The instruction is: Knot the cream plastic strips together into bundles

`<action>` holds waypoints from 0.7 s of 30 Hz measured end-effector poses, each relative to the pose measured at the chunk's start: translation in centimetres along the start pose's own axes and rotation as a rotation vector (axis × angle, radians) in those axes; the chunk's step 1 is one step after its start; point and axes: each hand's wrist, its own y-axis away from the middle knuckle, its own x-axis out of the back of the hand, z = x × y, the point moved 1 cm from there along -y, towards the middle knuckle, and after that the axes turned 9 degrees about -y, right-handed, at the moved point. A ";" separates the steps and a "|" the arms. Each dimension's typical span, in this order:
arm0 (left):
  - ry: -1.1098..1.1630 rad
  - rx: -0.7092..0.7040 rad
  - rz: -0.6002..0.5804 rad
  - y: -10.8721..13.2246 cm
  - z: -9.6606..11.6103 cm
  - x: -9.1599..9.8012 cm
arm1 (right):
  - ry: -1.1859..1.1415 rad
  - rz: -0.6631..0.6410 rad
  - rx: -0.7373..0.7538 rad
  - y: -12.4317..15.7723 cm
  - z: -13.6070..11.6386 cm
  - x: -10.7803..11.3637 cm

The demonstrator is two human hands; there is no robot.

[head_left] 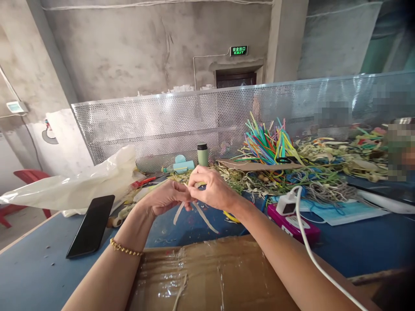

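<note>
My left hand and my right hand meet above the blue table, fingertips pinched together. Both grip a pale, flat strip; two of its ends hang down below the fingers, spread apart. Where the strip passes between the fingertips it is hidden. Under my forearms lies a brown cardboard box wrapped in clear tape, with a thin pale strip resting on it.
A black phone and a plastic bag lie at left. Behind stand a green bottle and colourful stems among piled strips. At right, a white charger rests on a magenta box, its cable crossing my right forearm.
</note>
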 end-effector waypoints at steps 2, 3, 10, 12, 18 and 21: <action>0.007 -0.013 -0.003 0.1 0.1 -0.1 | -0.074 0.084 0.014 -0.2 0.2 0.1; 0.000 -0.019 -0.003 0.1 0.1 -0.3 | -0.119 0.112 0.005 -0.3 0.2 0.2; -0.071 -0.043 -0.057 0.2 0.2 -1.6 | -0.522 0.044 -0.115 -0.5 0.0 0.2; -0.094 -0.035 -0.102 0.3 0.4 -2.1 | -0.541 0.060 -0.140 -0.5 -0.2 0.3; -0.148 -0.009 -0.190 0.7 0.9 -3.3 | -0.735 0.135 -0.193 -0.4 -0.9 0.3; -0.170 0.001 -0.206 0.7 0.9 -3.6 | -0.825 0.175 -0.223 -0.4 -1.1 0.2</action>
